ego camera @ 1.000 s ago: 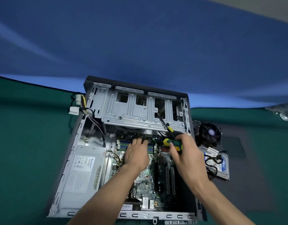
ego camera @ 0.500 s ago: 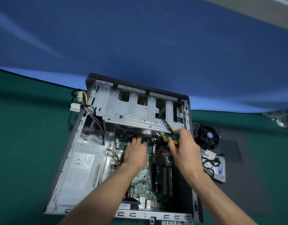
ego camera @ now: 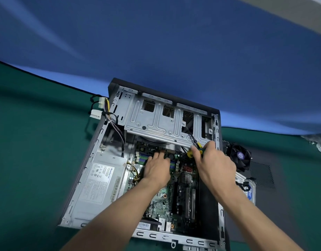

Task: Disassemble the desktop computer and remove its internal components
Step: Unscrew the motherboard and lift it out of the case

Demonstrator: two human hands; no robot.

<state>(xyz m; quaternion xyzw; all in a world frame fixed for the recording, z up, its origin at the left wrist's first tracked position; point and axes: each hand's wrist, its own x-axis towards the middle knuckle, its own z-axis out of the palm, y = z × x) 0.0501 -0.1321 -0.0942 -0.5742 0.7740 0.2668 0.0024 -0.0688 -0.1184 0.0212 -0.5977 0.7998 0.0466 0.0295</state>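
Observation:
An open desktop case (ego camera: pixel 87 171) lies on its side on the green table. Inside are a green motherboard (ego camera: pixel 161 201), a grey power supply (ego camera: pixel 100 180) at the left and a metal drive cage (ego camera: pixel 156 120) at the far end. My left hand (ego camera: pixel 157 169) rests flat on the motherboard beside the memory slots, fingers pointing toward the cage. My right hand (ego camera: pixel 213 163) grips a screwdriver (ego camera: pixel 192 152) with a yellow and green handle; its dark shaft runs up under the drive cage's right side. The tip is hidden.
A black cooler fan (ego camera: pixel 240 157) and a hard drive (ego camera: pixel 249 191) with a cable lie on the table right of the case. White power connectors (ego camera: pixel 99 109) on a wire bundle hang over the case's far left corner. A blue backdrop rises behind.
My right hand has moved slightly up and right with the screwdriver, toward the drive cage. My left hand stays on the motherboard. The camera has tilted a little.

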